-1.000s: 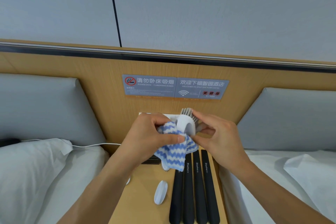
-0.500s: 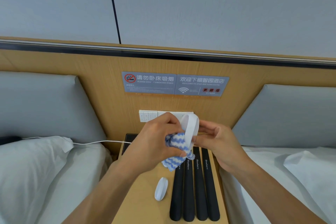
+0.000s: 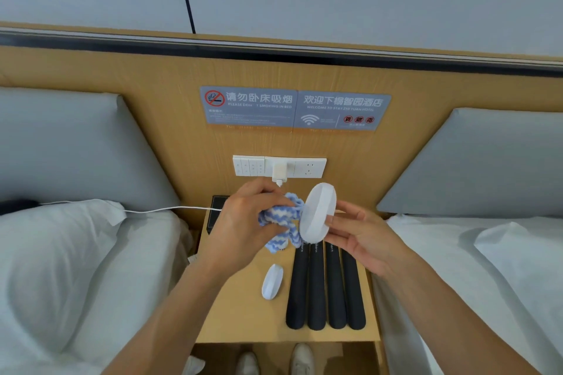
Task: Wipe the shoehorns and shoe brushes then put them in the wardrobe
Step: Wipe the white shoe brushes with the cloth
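- The right hand [image 3: 362,237] holds a white oval shoe brush [image 3: 318,211] on edge by its rim, fingers behind and thumb across the near face. This probably keeps the smooth back turned towards the cloth and free for wiping.
- The left hand [image 3: 246,222] is bunched tightly round a blue-and-white striped cloth [image 3: 281,224], pressing the wad against the brush's left side. A loose tail hangs below the fist.
- Both grips meet above the bedside table [image 3: 243,313], so the work is done in the air, which likely lets the brush be turned freely.
- Directly beneath the right hand's grip, four black shoehorns [image 3: 326,286] lie side by side, touching, their far ends hidden under the brush and cloth. Lined up like this, they seem to await their turn or to have been wiped; I cannot tell which.
- Below the left hand's grip and just left of the shoehorns, a second white brush [image 3: 272,281] rests on the table, apart from them.
- No wardrobe is in view, so judging by this, putting away is some way off.
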Motion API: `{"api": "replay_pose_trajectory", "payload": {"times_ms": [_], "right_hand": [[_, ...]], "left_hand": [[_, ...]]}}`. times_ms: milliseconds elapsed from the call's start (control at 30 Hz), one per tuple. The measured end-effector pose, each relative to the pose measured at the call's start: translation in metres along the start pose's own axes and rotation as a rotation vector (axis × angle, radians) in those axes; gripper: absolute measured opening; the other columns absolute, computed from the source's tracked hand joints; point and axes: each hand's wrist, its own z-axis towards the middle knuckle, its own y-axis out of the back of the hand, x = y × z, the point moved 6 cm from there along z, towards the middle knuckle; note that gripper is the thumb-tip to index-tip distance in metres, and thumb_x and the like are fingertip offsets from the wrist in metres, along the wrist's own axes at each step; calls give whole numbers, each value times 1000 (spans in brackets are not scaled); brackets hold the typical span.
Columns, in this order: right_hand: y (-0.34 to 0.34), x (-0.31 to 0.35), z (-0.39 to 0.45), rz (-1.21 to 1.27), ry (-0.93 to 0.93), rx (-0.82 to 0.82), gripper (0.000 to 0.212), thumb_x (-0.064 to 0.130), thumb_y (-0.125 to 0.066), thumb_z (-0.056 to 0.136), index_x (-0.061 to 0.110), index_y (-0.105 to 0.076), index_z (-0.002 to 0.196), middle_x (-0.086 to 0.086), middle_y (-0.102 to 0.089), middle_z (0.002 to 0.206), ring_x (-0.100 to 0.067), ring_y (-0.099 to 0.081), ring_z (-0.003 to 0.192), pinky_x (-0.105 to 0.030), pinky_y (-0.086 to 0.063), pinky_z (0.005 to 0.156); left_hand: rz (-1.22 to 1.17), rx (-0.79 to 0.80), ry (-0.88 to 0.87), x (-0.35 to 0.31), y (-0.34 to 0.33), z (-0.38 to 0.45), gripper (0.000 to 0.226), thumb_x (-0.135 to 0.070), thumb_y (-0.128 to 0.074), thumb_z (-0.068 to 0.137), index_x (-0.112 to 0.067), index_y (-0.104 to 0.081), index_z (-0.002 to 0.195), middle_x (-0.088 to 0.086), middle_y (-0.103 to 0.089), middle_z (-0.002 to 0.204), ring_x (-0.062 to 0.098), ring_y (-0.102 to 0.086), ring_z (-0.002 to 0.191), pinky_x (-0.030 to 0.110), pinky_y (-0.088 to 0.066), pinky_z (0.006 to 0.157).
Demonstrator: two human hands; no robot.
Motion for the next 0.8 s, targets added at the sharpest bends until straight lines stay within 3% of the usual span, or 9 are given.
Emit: {"api": "replay_pose_trajectory", "payload": {"times_ms": [200,333,500,633,800], "right_hand": [[36,-73,6,97,-249,-180,50,-4,-76,72,16,-63,116,-13,-74,113,-31,-73,101,-43,-62,78],[59,-124,11,-22,-372,-341,41,-6,-75,80,19,-64,110,-10,-72,109,-26,-72,98,-36,-62,70],[70,-191,20,-70,-535,-453,28,-6,-74,82,4,-66,107,-15,-72,95,-25,-70,85,-29,-59,60],[63,-257,26,23,-696,-458,27,-9,-71,83,-3,-61,107,-23,-69,102,-30,-70,86,-33,-60,57],[61,-320,42,132,-772,-548,25,-8,-72,83,-5,-60,105,-26,-67,113,-33,-67,99,-36,-58,67]], "left_hand": [[-70,-15,193,41,-14,-24,38,-15,-86,69,-31,-72,101,-19,-58,107,4,-59,98,22,-54,75],[-71,-1,262,67,-26,-42,38,-14,-86,69,-31,-71,99,-19,-58,104,2,-59,96,17,-54,74],[-76,30,379,102,-44,-72,39,-19,-86,70,-37,-67,99,-27,-55,102,-6,-57,97,9,-51,73],[-58,38,469,128,-60,-98,36,-22,-86,70,-32,-70,100,-21,-58,101,0,-61,94,9,-51,74],[-115,55,562,162,-73,-129,38,-15,-87,68,-29,-71,100,-16,-62,101,1,-61,93,15,-53,77]]}}
